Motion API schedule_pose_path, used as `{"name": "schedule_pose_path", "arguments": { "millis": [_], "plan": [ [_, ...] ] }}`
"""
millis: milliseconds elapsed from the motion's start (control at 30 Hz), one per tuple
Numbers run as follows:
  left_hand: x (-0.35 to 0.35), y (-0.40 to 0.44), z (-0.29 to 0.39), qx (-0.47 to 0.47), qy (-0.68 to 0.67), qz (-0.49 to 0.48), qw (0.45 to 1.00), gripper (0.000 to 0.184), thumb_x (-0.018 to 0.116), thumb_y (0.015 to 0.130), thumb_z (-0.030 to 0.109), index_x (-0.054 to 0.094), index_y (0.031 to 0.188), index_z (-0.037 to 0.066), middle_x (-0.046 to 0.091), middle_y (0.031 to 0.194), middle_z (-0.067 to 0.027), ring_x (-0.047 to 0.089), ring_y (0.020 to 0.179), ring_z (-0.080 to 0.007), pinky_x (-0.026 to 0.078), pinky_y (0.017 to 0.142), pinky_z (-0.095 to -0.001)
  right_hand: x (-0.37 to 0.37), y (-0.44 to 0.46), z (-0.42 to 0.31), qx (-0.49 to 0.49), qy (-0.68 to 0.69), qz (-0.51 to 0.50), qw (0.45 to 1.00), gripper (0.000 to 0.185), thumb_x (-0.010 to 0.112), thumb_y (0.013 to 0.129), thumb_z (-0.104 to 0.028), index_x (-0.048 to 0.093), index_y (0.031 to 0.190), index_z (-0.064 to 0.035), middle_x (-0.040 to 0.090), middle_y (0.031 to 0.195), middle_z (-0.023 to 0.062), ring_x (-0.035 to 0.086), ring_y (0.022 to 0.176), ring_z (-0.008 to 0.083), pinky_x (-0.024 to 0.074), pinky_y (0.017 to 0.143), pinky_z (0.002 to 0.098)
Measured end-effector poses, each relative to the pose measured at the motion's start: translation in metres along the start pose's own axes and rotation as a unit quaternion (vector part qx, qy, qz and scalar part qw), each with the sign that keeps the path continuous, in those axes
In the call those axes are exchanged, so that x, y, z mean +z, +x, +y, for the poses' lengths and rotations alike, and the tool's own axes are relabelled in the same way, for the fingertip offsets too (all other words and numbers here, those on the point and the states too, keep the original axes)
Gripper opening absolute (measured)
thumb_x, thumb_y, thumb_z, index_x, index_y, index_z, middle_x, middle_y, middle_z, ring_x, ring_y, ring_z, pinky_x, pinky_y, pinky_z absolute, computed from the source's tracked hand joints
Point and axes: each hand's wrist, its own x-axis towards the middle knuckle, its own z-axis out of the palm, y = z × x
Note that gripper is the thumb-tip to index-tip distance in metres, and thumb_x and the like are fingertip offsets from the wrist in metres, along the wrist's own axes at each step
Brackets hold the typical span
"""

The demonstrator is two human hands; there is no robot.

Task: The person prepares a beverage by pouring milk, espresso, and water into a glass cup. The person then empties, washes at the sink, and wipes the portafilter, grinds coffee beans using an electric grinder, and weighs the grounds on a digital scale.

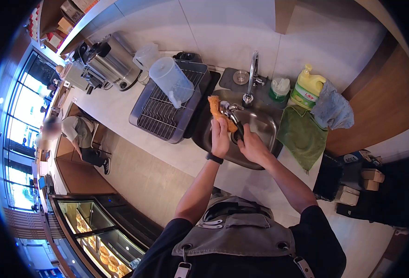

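Note:
My left hand (220,139) is closed around an orange sponge or cloth (214,105) over the sink (264,125). My right hand (253,147) grips a metal utensil with a black handle (237,126). Shiny metal (231,107) shows beyond the sponge, but the utensil's exact kind cannot be made out. The two hands are close together, with the sponge against the handle. Behind them a chrome faucet (248,97) rises at the back of the sink.
Left of the sink, a dish rack (160,113) holds a translucent pitcher (169,78). A green cloth (301,134) hangs over the counter at right, near a yellow soap bottle (307,88) and a blue cloth (332,109). Another person (79,132) is at far left.

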Motion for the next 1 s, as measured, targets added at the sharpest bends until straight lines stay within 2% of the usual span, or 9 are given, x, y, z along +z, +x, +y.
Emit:
{"name": "schedule_pose_path", "arguments": {
  "millis": [33,167,300,333,433,567,700,833,1000],
  "plan": [
    [0.001,-0.006,0.017,0.029,0.135,-0.023,0.99,0.046,0.045,0.112,0.029,0.042,0.152,0.007,0.06,0.117,-0.0014,0.058,0.101,-0.0095,0.05,0.09,-0.0291,0.004,-0.001,0.004,-0.007,0.012,0.012,1.0,0.042,0.059,0.093,-0.01,0.036,0.123,0.0073,0.064,0.086,0.0318,0.065,0.087,0.0522,0.0515,0.076,0.0574],
    [0.007,-0.012,0.034,-0.037,-0.245,-0.075,0.966,0.054,0.05,0.111,0.019,0.03,0.159,0.005,0.059,0.118,-0.0017,0.056,0.1,-0.0077,0.047,0.089,-0.025,0.02,-0.009,0.013,-0.034,0.039,0.031,0.998,0.042,0.06,0.093,-0.009,0.036,0.123,0.0074,0.063,0.082,0.0293,0.067,0.082,0.0485,0.0523,0.072,0.0555],
    [0.0,-0.022,0.018,0.159,0.175,-0.002,0.972,0.055,0.052,0.11,0.017,0.03,0.16,0.007,0.059,0.131,-0.0057,0.058,0.113,-0.0089,0.049,0.096,-0.0286,-0.002,-0.01,-0.01,0.097,0.202,-0.1,0.97,0.037,0.06,0.095,-0.01,0.038,0.122,0.0026,0.059,0.074,0.0181,0.068,0.064,0.032,0.0533,0.06,0.0481],
    [-0.003,-0.023,0.022,0.153,0.143,0.001,0.978,0.049,0.049,0.111,0.02,0.036,0.156,0.006,0.058,0.137,-0.0088,0.058,0.121,-0.014,0.049,0.101,-0.0328,0.005,-0.005,0.004,0.072,0.277,-0.118,0.951,0.03,0.061,0.095,-0.01,0.043,0.117,-0.0029,0.055,0.073,0.0091,0.063,0.056,0.0211,0.0504,0.052,0.0398],
    [-0.041,-0.021,0.006,0.023,-0.118,0.017,0.993,0.048,0.047,0.112,0.026,0.038,0.154,0.005,0.056,0.142,-0.0119,0.057,0.127,-0.0198,0.048,0.105,-0.0355,0.015,0.002,0.008,0.085,0.59,-0.173,0.784,0.024,0.061,0.092,-0.008,0.046,0.111,-0.0053,0.053,0.074,0.0057,0.064,0.058,0.0211,0.0493,0.053,0.0377],
    [-0.036,-0.013,0.033,-0.113,-0.402,-0.064,0.907,0.042,0.042,0.112,0.034,0.046,0.146,0.009,0.058,0.139,-0.0101,0.059,0.127,-0.022,0.05,0.104,-0.0397,0.028,0.006,0.006,0.083,0.676,-0.293,0.671,0.019,0.057,0.088,-0.011,0.05,0.106,-0.008,0.052,0.073,0.0034,0.059,0.058,0.0182,0.0481,0.054,0.0348],
    [-0.051,0.008,0.041,-0.152,-0.267,-0.16,0.938,0.036,0.041,0.112,0.027,0.053,0.139,0.007,0.064,0.131,-0.0093,0.062,0.122,-0.021,0.053,0.099,-0.0392,0.032,-0.001,-0.01,0.135,0.702,-0.325,0.619,0.019,0.057,0.084,-0.011,0.049,0.101,-0.0096,0.048,0.067,0.0017,0.051,0.049,0.0141,0.0451,0.047,0.032],
    [-0.049,0.006,0.044,-0.168,-0.239,-0.129,0.948,0.033,0.046,0.108,0.023,0.057,0.133,0.004,0.068,0.119,-0.0086,0.069,0.103,-0.0205,0.058,0.082,-0.0336,0.034,-0.006,-0.022,0.142,0.687,-0.287,0.652,0.019,0.056,0.082,-0.01,0.048,0.099,-0.0088,0.045,0.064,0.0018,0.048,0.044,0.014,0.0438,0.043,0.0325],
    [-0.058,0.001,0.021,-0.205,-0.409,-0.166,0.874,0.032,0.047,0.105,0.015,0.056,0.131,0.0,0.068,0.121,-0.0145,0.068,0.108,-0.0253,0.055,0.097,-0.0413,0.05,-0.011,-0.031,0.125,0.63,-0.17,0.748,0.022,0.056,0.081,-0.008,0.047,0.101,-0.0061,0.045,0.062,0.0037,0.049,0.043,0.0152,0.0453,0.042,0.0334]
  ]
}}
